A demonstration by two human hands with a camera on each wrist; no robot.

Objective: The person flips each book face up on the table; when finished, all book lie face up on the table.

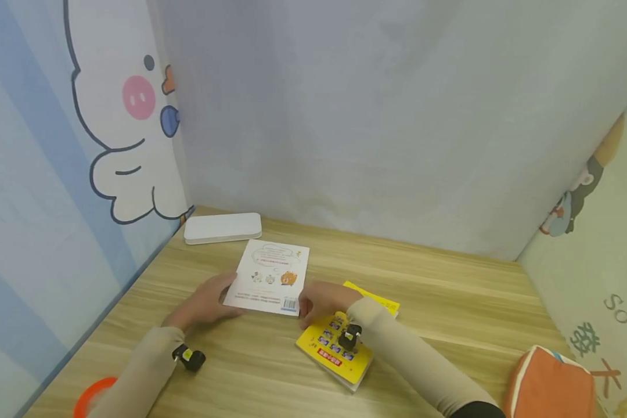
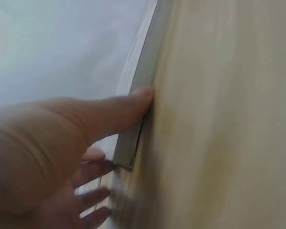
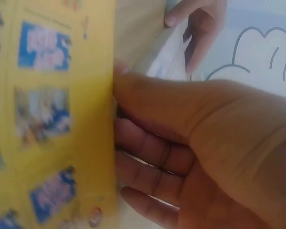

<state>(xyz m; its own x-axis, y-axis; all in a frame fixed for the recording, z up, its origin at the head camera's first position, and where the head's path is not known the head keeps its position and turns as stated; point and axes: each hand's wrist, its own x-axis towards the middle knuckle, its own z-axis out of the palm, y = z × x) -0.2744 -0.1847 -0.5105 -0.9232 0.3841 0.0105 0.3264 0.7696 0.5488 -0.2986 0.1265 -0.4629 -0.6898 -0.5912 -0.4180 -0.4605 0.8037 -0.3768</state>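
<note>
A white book [image 1: 269,273] with small cartoon animals and a barcode lies at the middle left of the table. My left hand [image 1: 211,299] grips its near left corner; in the left wrist view the thumb [image 2: 128,105] presses along the book's thick edge [image 2: 142,67], the other fingers round the side. At the near right corner, my right hand [image 1: 321,301] holds the book with bent fingers, some of their tips hidden in the right wrist view. A yellow book [image 1: 339,351] printed with small pictures lies under my right forearm, which covers part of it.
A flat white case [image 1: 222,227] stands at the back left, just behind the white book. An orange-red pouch [image 1: 551,386] sits at the near right corner. Part of an orange rim [image 1: 91,397] shows beside my left sleeve. Curtains [image 1: 345,116] enclose the table.
</note>
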